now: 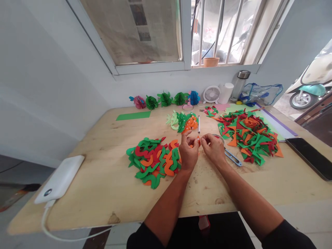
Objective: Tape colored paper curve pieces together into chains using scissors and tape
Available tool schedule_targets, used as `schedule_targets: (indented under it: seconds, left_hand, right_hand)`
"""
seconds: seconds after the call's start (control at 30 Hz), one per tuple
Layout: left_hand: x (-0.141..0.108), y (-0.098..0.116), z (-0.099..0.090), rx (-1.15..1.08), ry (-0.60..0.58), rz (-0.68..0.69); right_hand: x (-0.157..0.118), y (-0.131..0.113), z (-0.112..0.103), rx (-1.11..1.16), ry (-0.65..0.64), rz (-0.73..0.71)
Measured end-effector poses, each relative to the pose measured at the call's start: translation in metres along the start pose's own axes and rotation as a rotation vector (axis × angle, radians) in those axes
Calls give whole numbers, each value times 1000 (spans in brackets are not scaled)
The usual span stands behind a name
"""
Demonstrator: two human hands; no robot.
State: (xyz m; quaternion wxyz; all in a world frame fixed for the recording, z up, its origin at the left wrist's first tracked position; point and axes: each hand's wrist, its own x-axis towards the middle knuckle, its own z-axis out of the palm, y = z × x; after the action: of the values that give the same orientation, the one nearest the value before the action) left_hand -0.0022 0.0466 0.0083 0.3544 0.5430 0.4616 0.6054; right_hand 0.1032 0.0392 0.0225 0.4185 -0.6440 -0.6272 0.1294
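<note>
My left hand (188, 151) is closed in a pinch on a small orange-red paper piece (198, 140), its index finger raised. Against the other side of that piece, my right hand (213, 148) pinches with thumb and fingers; its fingertips partly hide the paper. A pile of curvy green, red and orange paper cutouts (153, 159) lies left of my hands. Just beyond them are a white pen (199, 124) and dotted green and orange paper shapes (183, 121). A blue utility knife (233, 157) lies beside my right wrist, near a round item partly covered by that hand.
Paper scraps (252, 135) are heaped on the right, near a black phone (311, 155). Folded-paper figures (165, 99), a small white fan (211, 94) and a bottle (240, 85) stand along the wall. A green strip (133, 116) and white power bank (59, 180) lie left.
</note>
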Motion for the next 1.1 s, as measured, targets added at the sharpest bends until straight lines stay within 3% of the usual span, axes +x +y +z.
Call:
schedule_targets:
  seconds: [0.5, 0.8, 1.1]
  left_hand:
    - [-2, 3, -1, -6, -71, -20]
    - [-2, 5, 0, -17, -94, -32]
    - [0, -3, 2, -183, -162, -101]
  right_hand:
    - [5, 4, 1, 361, -91, 101]
    - [8, 11, 5, 404, -97, 117]
    - [7, 11, 4, 558, -97, 193]
